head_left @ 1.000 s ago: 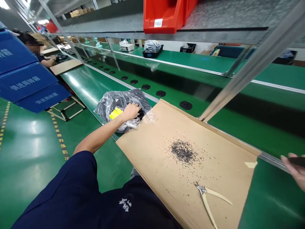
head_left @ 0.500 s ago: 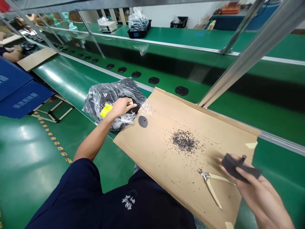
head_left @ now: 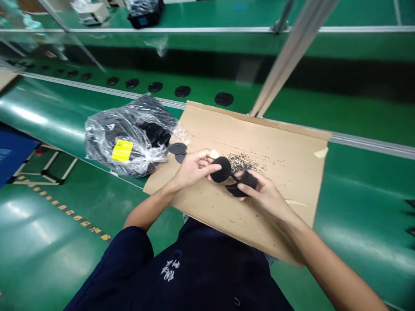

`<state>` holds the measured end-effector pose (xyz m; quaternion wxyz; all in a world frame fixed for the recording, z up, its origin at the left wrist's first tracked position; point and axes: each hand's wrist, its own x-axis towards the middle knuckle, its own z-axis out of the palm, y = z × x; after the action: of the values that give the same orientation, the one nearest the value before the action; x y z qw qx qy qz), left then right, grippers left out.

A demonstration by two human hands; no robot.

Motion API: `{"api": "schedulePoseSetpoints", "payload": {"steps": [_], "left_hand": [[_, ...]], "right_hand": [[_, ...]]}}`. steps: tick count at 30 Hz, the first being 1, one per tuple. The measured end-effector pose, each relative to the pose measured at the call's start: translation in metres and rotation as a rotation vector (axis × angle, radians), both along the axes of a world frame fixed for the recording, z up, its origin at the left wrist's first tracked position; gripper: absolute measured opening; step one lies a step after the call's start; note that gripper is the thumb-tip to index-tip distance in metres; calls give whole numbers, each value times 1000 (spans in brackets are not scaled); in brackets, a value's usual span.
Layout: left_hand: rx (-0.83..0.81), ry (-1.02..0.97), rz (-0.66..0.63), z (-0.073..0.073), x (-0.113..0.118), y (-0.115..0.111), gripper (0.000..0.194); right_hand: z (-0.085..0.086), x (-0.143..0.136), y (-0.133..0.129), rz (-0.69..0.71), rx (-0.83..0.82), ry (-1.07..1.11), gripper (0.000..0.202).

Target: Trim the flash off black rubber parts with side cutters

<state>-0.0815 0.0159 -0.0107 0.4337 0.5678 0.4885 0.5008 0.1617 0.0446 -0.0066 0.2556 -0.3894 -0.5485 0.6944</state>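
Observation:
My left hand (head_left: 193, 167) pinches a black round disc (head_left: 221, 169) above the cardboard sheet (head_left: 279, 138). My right hand (head_left: 263, 195) grips another black part (head_left: 242, 184) right next to it; the two parts touch or nearly touch. A clear plastic bag of black parts (head_left: 129, 134) with a yellow label lies left of the cardboard. Two loose black discs (head_left: 177, 149) rest at the cardboard's left edge. A patch of black crumbs (head_left: 244, 160) lies just behind my hands.
A row of black discs (head_left: 182, 91) sits on the green conveyor belt (head_left: 363, 125) behind the cardboard. A slanted metal post (head_left: 285, 52) rises at the far edge. A cream strip (head_left: 295, 202) peeks out beside my right wrist. Blue boxes (head_left: 8, 151) stand at far left.
My left hand left the bag with a black disc and came to the middle of the cardboard. My right hand brought its black part in to meet it. The view tilted downward.

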Motion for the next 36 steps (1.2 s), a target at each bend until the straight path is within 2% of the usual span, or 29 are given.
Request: {"api": "schedulePoseSetpoints", "payload": {"steps": [3, 6, 9, 11, 14, 17, 20, 24, 29, 31, 36], "left_hand": [[-22, 17, -66, -3, 27, -9, 41], [2, -3, -59, -5, 35, -12, 40], [58, -20, -52, -9, 38, -11, 31], [80, 1, -44, -10, 38, -10, 32], [111, 141, -56, -8, 36, -9, 36], [134, 295, -75, -3, 28, -9, 23], [90, 211, -81, -1, 24, -10, 24], [157, 61, 28, -5, 37, -13, 24], [298, 246, 212, -15, 56, -18, 23], [340, 255, 264, -17, 58, -19, 24], [418, 340, 217, -17, 58, -20, 23]], "right_hand": [[0, -3, -4, 51, -37, 6, 43], [0, 2, -8, -6, -17, 13, 44], [-2, 7, -11, -40, 0, 19, 45], [-2, 7, -13, -26, 7, 16, 44], [-2, 7, -15, -51, 46, 4, 42], [-2, 8, -16, -77, 95, -23, 40], [-3, 7, -17, -113, 89, -28, 43], [-7, 3, -18, -170, 9, 25, 48], [-9, -3, -20, -218, -57, 80, 48], [-8, -3, -20, -219, -81, 107, 47], [-4, -3, -21, -226, -64, 91, 47]]}}
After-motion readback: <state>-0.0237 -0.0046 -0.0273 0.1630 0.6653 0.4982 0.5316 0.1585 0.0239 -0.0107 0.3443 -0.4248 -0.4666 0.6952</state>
